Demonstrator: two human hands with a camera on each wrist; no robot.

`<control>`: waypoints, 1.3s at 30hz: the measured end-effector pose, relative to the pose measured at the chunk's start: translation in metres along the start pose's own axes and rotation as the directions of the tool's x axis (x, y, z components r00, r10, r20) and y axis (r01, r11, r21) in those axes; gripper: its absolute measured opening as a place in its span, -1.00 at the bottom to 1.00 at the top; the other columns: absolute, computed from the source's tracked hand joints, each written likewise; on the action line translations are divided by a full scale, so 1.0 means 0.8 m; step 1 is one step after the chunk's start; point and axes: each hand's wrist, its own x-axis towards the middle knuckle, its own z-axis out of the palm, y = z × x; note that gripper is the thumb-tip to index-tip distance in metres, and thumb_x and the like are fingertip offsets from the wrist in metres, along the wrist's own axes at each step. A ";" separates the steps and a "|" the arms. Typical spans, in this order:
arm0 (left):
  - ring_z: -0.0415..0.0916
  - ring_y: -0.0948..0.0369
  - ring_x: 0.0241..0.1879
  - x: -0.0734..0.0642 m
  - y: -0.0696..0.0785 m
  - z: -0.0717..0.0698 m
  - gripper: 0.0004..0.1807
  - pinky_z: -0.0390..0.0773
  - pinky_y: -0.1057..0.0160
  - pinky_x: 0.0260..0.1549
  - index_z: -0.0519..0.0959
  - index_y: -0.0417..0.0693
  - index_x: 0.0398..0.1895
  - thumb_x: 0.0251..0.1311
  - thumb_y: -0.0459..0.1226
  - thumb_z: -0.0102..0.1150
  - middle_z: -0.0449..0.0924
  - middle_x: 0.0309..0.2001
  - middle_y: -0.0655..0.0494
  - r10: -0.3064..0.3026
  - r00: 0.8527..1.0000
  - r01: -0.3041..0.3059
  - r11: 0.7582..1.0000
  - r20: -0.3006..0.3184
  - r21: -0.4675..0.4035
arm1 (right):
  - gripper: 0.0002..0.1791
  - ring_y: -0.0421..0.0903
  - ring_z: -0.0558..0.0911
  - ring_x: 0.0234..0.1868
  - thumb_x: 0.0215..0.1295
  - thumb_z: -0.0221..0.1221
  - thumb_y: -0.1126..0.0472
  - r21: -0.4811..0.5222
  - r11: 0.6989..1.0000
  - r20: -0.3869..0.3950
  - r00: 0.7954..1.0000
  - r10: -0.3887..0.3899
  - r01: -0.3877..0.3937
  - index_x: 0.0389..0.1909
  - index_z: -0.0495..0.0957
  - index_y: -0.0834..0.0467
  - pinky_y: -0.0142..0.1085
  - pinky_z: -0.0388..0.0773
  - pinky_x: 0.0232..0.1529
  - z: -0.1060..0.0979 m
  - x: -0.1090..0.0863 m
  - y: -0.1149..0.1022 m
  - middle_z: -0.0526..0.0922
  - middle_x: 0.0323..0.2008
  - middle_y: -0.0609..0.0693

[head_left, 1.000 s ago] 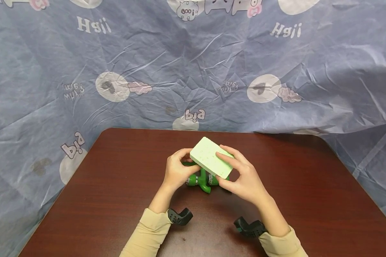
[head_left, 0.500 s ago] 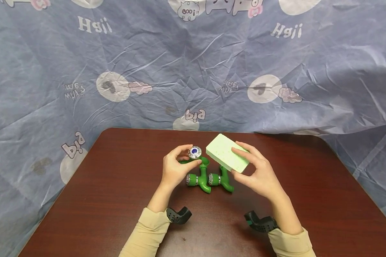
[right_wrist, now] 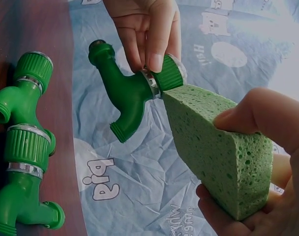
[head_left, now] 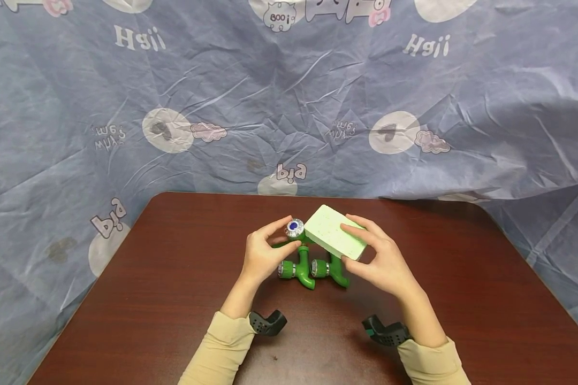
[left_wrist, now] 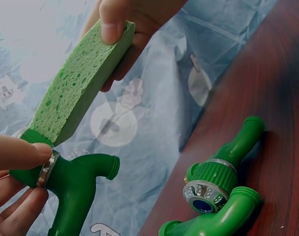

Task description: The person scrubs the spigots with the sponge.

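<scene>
My left hand point(head_left: 264, 251) pinches a green plastic faucet point(right_wrist: 125, 91) by its silver collar and ribbed knob, raised over the table. The knob's clear end with a blue centre faces me in the head view. My right hand point(head_left: 378, 256) grips a light green sponge point(head_left: 334, 230) between thumb and fingers. One end of the sponge meets the knob, as both wrist views show. Two more green faucets lie on the table below the hands: one faucet point(head_left: 298, 270) nearer the left, another faucet point(head_left: 331, 270) just right of it.
The dark reddish-brown table point(head_left: 173, 310) spreads to both sides of the hands. A wrinkled blue-grey cloth point(head_left: 250, 96) with printed figures hangs behind its far edge. Black camera mounts point(head_left: 268, 323) sit on both wrists.
The sponge first overlapped the held faucet, moved off to the right, then came back left onto the knob's edge. The left hand has shifted only slightly; the faucets on the table stay put.
</scene>
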 end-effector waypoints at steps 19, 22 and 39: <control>0.55 -0.09 -0.18 -0.001 -0.006 0.005 -0.51 0.64 0.06 -0.23 0.54 -0.40 -0.01 -0.13 -0.60 0.36 0.51 -0.15 -0.24 0.094 0.995 -0.091 0.994 0.043 -0.052 | -0.41 0.22 0.46 0.06 -0.25 0.34 0.56 0.057 0.998 -0.083 0.996 -0.017 0.022 -0.02 0.55 0.39 -0.55 0.28 -0.07 -0.008 0.009 -0.050 0.46 0.11 0.29; 0.57 -0.08 -0.22 -0.002 -0.004 0.005 -0.53 0.64 0.08 -0.23 0.54 -0.43 -0.06 -0.15 -0.59 0.38 0.52 -0.15 -0.23 0.074 0.997 -0.073 0.996 0.038 -0.044 | -0.42 0.22 0.46 0.06 -0.24 0.33 0.57 0.051 0.999 -0.088 0.996 -0.010 0.015 -0.02 0.55 0.39 -0.54 0.29 -0.07 -0.006 0.009 -0.055 0.46 0.11 0.29; 0.64 0.07 -0.36 -0.001 -0.041 0.012 -0.49 0.66 0.20 -0.34 0.61 -0.23 -0.13 -0.29 -0.40 0.55 0.67 -0.30 -0.10 0.018 1.000 -0.018 1.000 -0.017 0.018 | -0.39 0.22 0.45 0.06 -0.27 0.35 0.60 0.046 0.997 -0.172 0.984 -0.050 0.059 -0.02 0.53 0.40 -0.54 0.30 -0.03 -0.009 0.010 -0.054 0.44 0.11 0.33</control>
